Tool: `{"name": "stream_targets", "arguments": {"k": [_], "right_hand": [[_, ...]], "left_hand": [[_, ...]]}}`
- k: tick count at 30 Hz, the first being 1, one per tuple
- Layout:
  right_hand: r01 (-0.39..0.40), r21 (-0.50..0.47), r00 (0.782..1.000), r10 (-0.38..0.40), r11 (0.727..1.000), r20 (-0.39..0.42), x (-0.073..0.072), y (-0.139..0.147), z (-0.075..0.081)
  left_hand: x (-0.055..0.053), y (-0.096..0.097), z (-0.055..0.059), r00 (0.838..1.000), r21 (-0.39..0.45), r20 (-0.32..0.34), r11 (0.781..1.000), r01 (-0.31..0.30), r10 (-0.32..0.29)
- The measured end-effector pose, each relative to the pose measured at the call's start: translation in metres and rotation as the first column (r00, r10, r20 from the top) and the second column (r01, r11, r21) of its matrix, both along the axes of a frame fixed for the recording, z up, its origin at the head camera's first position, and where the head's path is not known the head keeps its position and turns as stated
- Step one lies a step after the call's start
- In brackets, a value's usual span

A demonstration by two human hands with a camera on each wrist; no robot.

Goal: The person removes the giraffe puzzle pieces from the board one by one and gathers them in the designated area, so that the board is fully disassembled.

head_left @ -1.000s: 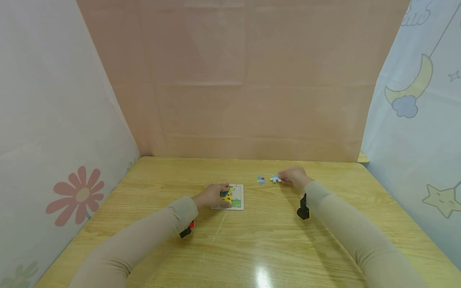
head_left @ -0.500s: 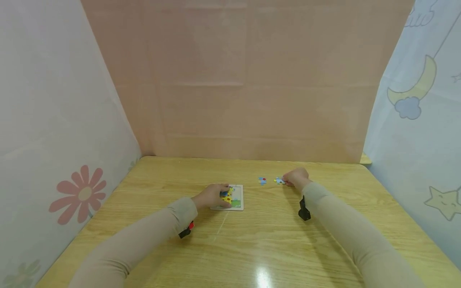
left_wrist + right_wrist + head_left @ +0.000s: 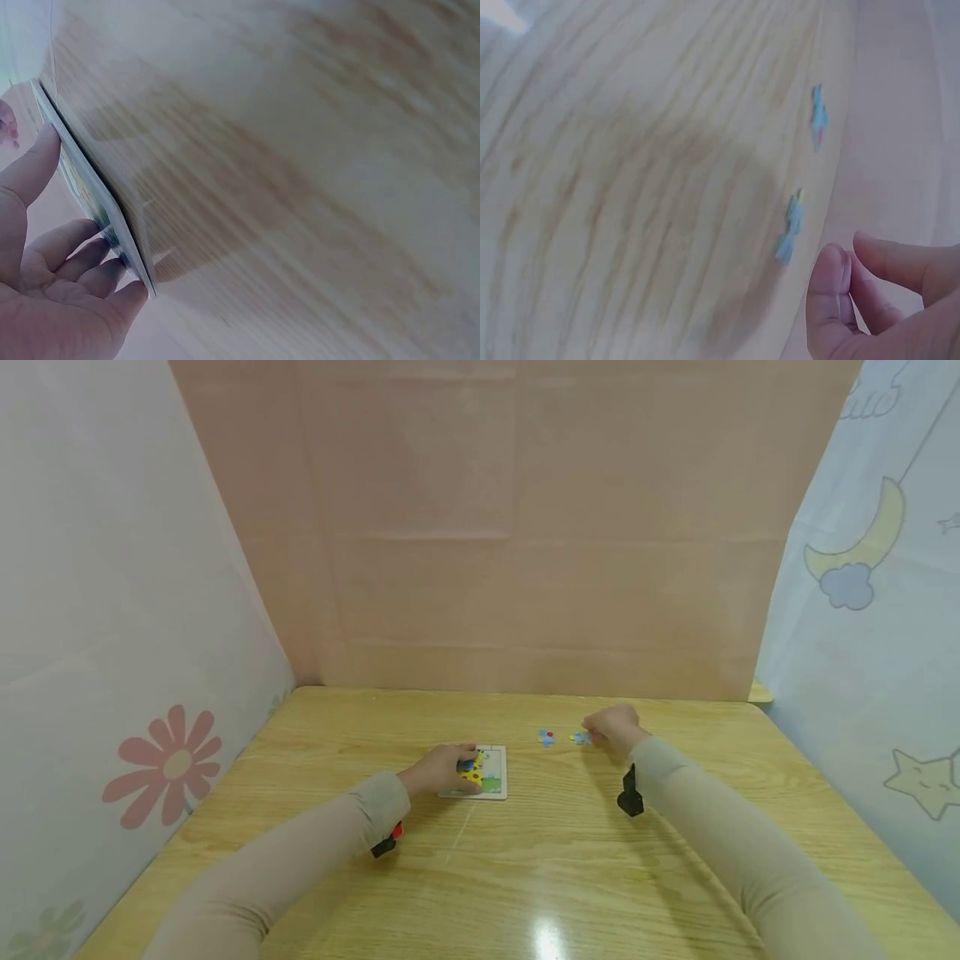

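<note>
A small puzzle board (image 3: 492,771) with a yellow giraffe picture lies on the table. My left hand (image 3: 441,767) rests on its left part and covers some of the picture. In the left wrist view, the thumb (image 3: 39,161) and fingers (image 3: 94,259) touch the board's face near its edge. My right hand (image 3: 615,727) is by a light blue puzzle piece (image 3: 579,738). In the right wrist view, its loosely bent fingers (image 3: 829,281) show nothing between them and stand apart from that piece (image 3: 789,229). Left of it lies another blue piece with a red spot (image 3: 547,738).
The wooden table (image 3: 517,852) reaches back to a brownish panel (image 3: 517,527). White printed panels stand at the left (image 3: 112,610) and right (image 3: 885,652). Black wrist cameras hang under both wrists, at the left (image 3: 386,843) and right (image 3: 631,793).
The near blue piece shifted slightly right along with my right hand during the first half second. Since then the right hand has risen a little. My left hand stays on the board.
</note>
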State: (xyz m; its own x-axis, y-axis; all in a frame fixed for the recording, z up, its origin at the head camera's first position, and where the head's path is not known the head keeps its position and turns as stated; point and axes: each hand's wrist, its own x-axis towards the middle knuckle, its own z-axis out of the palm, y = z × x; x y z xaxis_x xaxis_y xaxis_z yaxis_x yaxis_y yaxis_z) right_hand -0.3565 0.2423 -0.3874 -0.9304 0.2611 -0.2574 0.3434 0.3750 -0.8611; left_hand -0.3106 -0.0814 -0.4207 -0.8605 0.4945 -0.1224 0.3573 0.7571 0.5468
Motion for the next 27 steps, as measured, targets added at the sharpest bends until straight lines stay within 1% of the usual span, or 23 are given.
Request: {"name": "stream_targets", "arguments": {"k": [1,5,8,13,15,20,27], "right_hand": [[0.001,-0.030,1.000,-0.001,1.000,-0.004,0.001,-0.003,0.002],[-0.029,-0.085,0.999,0.028,0.996,-0.017,0.005,-0.015,0.008],[-0.061,-0.097,0.998,0.058,0.993,-0.026,0.009,-0.025,0.012],[-0.147,-0.122,0.989,0.142,0.982,-0.052,0.017,-0.041,0.016],[-0.193,-0.132,0.981,0.187,0.972,-0.059,0.021,-0.047,0.017],[-0.255,-0.163,0.967,0.250,0.953,-0.050,0.027,-0.063,0.014],[-0.312,-0.144,0.950,0.313,0.939,-0.020,0.030,-0.088,-0.001]], "left_hand": [[0.000,-0.001,0.000,1.000,0.001,-0.001,1.000,0.004,-0.004],[-0.001,-0.003,-0.001,1.000,0.003,-0.006,1.000,0.012,-0.012],[-0.001,-0.003,-0.001,1.000,-0.002,-0.005,1.000,0.005,-0.005],[-0.002,-0.003,-0.001,1.000,-0.007,-0.003,1.000,-0.002,0.002],[-0.002,-0.003,-0.001,1.000,-0.005,-0.004,1.000,0.001,-0.001],[-0.002,-0.004,-0.003,1.000,0.009,0.006,1.000,-0.006,0.006],[-0.003,-0.004,-0.003,1.000,0.038,0.025,0.999,-0.019,0.018]]}}
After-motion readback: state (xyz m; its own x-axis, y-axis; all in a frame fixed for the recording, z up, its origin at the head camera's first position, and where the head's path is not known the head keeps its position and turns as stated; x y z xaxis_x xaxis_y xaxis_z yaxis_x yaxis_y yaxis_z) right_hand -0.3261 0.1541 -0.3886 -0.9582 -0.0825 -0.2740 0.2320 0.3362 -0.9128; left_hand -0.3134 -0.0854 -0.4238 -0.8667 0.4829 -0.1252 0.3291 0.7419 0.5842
